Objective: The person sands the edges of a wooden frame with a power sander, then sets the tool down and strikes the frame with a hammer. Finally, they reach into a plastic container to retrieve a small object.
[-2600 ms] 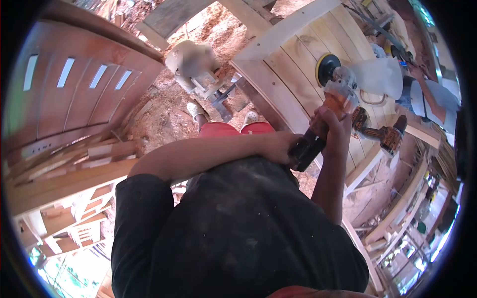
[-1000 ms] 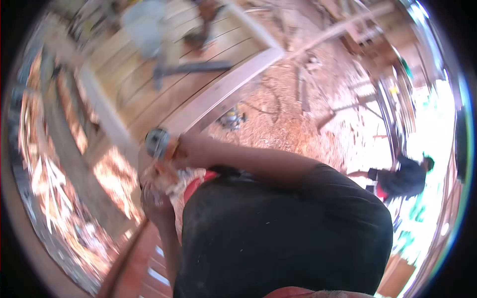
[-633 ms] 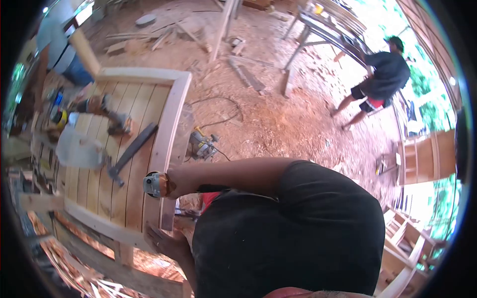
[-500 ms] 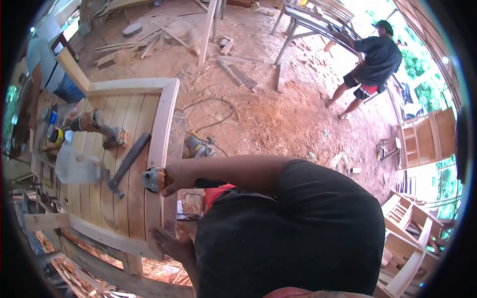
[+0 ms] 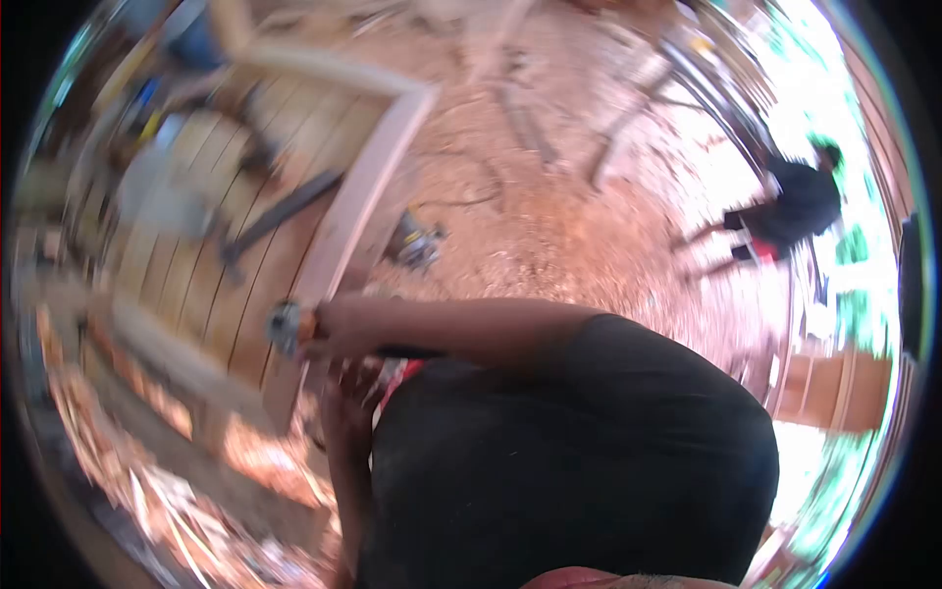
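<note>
My right hand (image 5: 339,326) is closed around an orange-and-grey power tool (image 5: 285,327), apparently an angle grinder. The tool is over the near edge of a framed plank panel (image 5: 380,162); blur hides whether it touches the wood. Just below the tool and close to my right wrist is my left hand (image 5: 351,393), off the panel's edge. Its fingers are smeared by motion. On the planks lie a dark-handled hammer (image 5: 285,211), a cloudy plastic jug (image 5: 162,196) and a second orange-and-grey power tool (image 5: 257,147).
A corded power tool (image 5: 414,243) lies on the shaving-covered ground beside the panel. Wood scraps (image 5: 167,501) are piled at lower left. A person in dark clothes (image 5: 790,201) stands by a workbench (image 5: 721,108). Another person's blue garment (image 5: 196,39) shows at upper left.
The whole view has swung and blurred. My left hand has left the panel's frame and come up near my right hand. My right hand still holds the tool.
</note>
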A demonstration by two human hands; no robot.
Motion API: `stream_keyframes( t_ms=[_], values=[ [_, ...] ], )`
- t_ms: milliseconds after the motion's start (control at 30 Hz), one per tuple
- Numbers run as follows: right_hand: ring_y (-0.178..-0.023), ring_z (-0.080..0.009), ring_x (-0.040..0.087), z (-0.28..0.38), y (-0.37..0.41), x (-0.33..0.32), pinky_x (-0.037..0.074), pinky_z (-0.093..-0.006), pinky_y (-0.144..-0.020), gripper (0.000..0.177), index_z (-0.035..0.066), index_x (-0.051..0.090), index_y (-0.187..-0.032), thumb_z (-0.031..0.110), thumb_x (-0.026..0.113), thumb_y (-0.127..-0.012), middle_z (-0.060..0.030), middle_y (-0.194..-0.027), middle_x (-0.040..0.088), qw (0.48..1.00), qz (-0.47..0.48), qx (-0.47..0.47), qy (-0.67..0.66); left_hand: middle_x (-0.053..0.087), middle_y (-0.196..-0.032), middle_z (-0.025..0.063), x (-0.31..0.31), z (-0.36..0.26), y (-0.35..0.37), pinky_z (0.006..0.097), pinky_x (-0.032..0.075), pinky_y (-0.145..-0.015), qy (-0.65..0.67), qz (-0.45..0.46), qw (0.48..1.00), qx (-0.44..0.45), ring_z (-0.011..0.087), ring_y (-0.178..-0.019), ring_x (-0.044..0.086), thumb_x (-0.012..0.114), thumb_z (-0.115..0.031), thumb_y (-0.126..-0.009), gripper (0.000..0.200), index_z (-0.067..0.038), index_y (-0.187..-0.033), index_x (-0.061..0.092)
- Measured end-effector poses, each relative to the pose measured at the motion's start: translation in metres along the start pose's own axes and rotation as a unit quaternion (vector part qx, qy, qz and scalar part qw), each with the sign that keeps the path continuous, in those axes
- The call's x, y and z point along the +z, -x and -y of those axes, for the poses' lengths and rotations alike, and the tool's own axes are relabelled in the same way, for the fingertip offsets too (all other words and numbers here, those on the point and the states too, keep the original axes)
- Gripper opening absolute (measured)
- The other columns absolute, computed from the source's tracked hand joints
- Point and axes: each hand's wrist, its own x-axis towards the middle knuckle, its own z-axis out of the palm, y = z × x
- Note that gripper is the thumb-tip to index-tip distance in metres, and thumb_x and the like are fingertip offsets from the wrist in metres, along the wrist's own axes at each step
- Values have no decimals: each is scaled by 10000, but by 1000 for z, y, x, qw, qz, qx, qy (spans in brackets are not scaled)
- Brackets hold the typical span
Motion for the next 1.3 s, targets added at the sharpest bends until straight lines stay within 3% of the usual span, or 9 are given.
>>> stream_keyframes(
  t_ms=[67, 133, 167, 267, 333, 467, 633, 967, 1300],
  values=[
    [-870, -352, 753, 20, -2, 6, 587, -453, -804, 647, -37, 734, -1064, 590, 682, -918, -235, -900, 751, 997, 49, 62, 17, 519, -1469, 105, 21, -9, 13, 516, 490, -1055, 30, -31, 999, 17, 324, -1274, 567, 494, -548, -1056, 633, -169, -1547, 370],
    [-893, -349, 756, 12, -21, 27, 586, -453, -818, 514, -25, 735, -1084, 470, 681, -959, -238, -942, 755, 997, 65, 26, 39, 571, -1389, 91, 25, -13, 13, 517, 495, -1043, 98, -65, 993, 12, 301, -1227, 590, 518, -566, -1040, 609, -166, -1494, 446],
    [-969, -407, 730, -20, -34, 50, 563, -489, -877, 613, -21, 736, -1113, 552, 636, -921, -259, -1012, 742, 998, 33, -43, 30, 575, -1373, 95, 26, -13, 12, 516, 495, -1040, 124, -74, 990, 8, 296, -1227, 592, 529, -575, -1033, 616, -153, -1476, 464],
    [-909, -249, 745, -3, -31, 36, 572, -380, -805, 400, 17, 730, -1136, 361, 712, -933, -178, -986, 762, 992, 95, -37, -80, 591, -1312, 88, 49, -34, 4, 453, 504, -990, 121, -89, 988, -29, 258, -1187, 604, 623, -563, -987, 635, -131, -1436, 498],
    [-893, -219, 737, -15, -30, 24, 563, -361, -793, 434, 1, 713, -1137, 400, 701, -968, -142, -967, 760, 994, 94, 16, -47, 595, -1301, 73, 47, -34, -14, 399, 497, -964, 114, -60, 991, -44, 233, -1152, 609, 706, -573, -922, 714, -123, -1438, 504],
    [-834, -152, 691, 4, -14, 1, 581, -307, -692, 445, -30, 687, -1131, 399, 666, -1015, -105, -967, 724, 954, 47, 170, -244, 590, -1319, 103, 68, -45, -38, 426, 482, -988, 94, -6, 995, -19, 264, -1167, 604, 762, -591, -861, 838, -76, -1455, 475],
    [-809, -146, 692, -10, -28, -10, 578, -302, -637, 500, -27, 655, -1171, 445, 666, -1007, -84, -939, 704, 984, 36, 154, -84, 513, -1447, 157, 58, -44, -50, 481, 422, -1094, 75, 41, 996, -17, 320, -1314, 533, 737, -574, -897, 910, -76, -1555, 356],
    [-854, -144, 690, 53, -43, 51, 555, -304, -743, 426, -22, 657, -1152, 363, 725, -983, -82, -966, 722, 986, 132, 101, -32, 644, -1176, 112, 21, -58, 9, 410, 507, -922, 178, -50, 982, 35, 227, -1093, 631, 803, -436, -849, 659, -7, -1295, 577],
    [-934, -193, 716, 67, -47, 82, 567, -343, -802, 496, -32, 634, -1185, 393, 750, -958, -129, -1022, 736, 977, 195, 81, -15, 667, -1094, 64, 0, -45, 35, 327, 526, -844, 219, -68, 971, 61, 158, -995, 640, 757, -376, -886, 433, -71, -1170, 641]
  ],
)
